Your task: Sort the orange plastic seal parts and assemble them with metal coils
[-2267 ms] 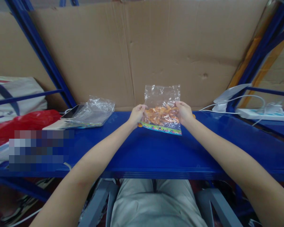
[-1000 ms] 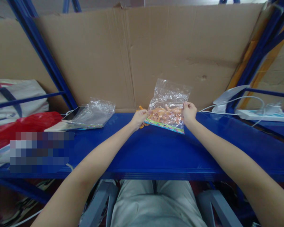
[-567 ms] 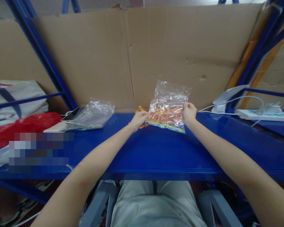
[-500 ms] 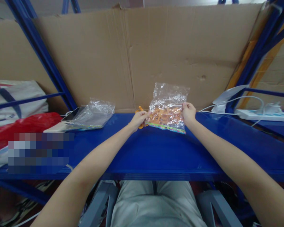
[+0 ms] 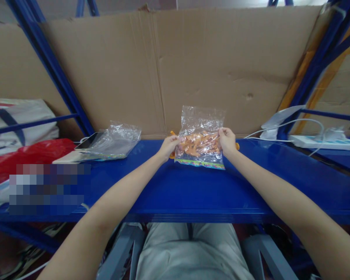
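Observation:
Between my two hands is a clear plastic bag (image 5: 202, 116) with a green and blue printed strip along its lower edge. Orange plastic pieces (image 5: 198, 144) show through the film, though whether they lie in the bag or behind it I cannot tell. My left hand (image 5: 169, 147) pinches the bag's left side, and an orange bit sticks out behind these fingers. On the right side my right hand (image 5: 227, 140) grips the bag's edge, with another orange end showing past the knuckles. The bag is held over the blue table (image 5: 198, 190).
At the left lies a stack of clear plastic bags (image 5: 113, 142), beside a red plastic bag (image 5: 43, 153) and a white cloth bag (image 5: 32, 116). A white power strip (image 5: 326, 142) with cables is at the right. Cardboard (image 5: 210, 58) walls off the back.
The bag has shifted left and slightly down, and my right hand went left with it. The orange pieces look bunched differently, and an orange end now shows beside my right hand.

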A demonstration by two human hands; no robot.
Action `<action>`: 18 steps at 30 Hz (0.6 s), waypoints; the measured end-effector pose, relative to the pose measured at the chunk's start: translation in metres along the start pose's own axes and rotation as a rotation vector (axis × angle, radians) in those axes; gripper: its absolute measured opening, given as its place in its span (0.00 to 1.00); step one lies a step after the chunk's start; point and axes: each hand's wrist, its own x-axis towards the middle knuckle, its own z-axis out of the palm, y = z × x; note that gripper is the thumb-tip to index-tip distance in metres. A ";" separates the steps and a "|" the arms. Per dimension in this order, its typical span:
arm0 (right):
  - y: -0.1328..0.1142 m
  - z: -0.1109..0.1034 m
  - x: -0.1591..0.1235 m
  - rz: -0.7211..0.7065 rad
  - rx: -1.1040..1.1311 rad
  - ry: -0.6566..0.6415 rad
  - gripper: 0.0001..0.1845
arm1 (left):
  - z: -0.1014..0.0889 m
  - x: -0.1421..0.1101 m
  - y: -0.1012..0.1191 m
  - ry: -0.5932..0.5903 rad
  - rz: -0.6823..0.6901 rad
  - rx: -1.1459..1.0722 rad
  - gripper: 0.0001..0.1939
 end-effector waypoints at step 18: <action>0.011 0.013 -0.015 0.100 -0.023 -0.176 0.17 | -0.007 0.010 -0.001 0.269 0.100 -0.089 0.14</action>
